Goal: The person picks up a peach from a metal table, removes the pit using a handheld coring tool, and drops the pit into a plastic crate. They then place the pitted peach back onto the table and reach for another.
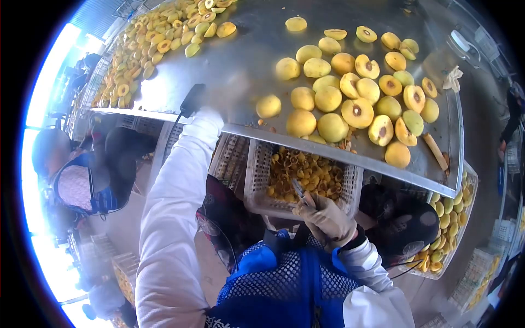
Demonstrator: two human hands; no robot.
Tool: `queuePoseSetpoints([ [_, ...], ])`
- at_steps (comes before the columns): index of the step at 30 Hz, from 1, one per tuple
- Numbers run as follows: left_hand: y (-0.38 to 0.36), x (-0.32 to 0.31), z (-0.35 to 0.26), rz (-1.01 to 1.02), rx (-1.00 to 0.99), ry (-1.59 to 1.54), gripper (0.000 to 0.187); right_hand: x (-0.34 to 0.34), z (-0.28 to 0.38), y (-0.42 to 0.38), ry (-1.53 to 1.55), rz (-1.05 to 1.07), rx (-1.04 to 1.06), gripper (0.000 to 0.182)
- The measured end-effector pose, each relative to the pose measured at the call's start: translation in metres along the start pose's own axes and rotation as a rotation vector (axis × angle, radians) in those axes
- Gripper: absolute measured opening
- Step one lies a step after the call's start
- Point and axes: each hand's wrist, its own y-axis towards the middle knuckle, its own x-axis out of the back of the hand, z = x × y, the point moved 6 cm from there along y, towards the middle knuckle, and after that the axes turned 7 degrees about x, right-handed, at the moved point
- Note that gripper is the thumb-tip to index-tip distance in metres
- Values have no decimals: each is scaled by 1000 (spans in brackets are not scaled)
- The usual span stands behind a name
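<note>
My left hand (228, 94) is smeared by motion over the metal table, left of the yellow peaches; its fingers cannot be made out. A dark device with a cord (192, 100) sits at its wrist. My right hand (330, 220), in a beige glove, is closed around a small metal-bladed tool (299, 189) that points up and left over a white crate (255, 192). Inside the crate lie peach pits and scraps (322, 177). Closest to my left hand is a whole peach (268, 106); whole and cut peaches (357, 113) spread rightward from it.
Halved peaches (158, 41) are heaped at the table's far left. A wooden-handled tool (435, 151) lies near the right corner of the metal table (246, 60). A crate of peaches (447, 221) stands below on the right. Another person (82, 180) sits at the left.
</note>
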Motion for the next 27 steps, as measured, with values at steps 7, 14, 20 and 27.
queuePoseSetpoints([
  [7, -114, -84, -37, -153, -414, 335, 48, -1, 25, -17, 56, -115, 233, 19],
  [14, -215, -196, 27, -253, -590, 166, 35, -12, 49, 4, 137, -357, 621, 51],
  [20, -253, -215, 23, -222, -694, 181, 39, 2, 38, -5, 35, -254, 400, 46],
  [27, -241, -205, 49, -173, -602, 226, 48, 2, 62, -9, -593, -334, 677, 37],
])
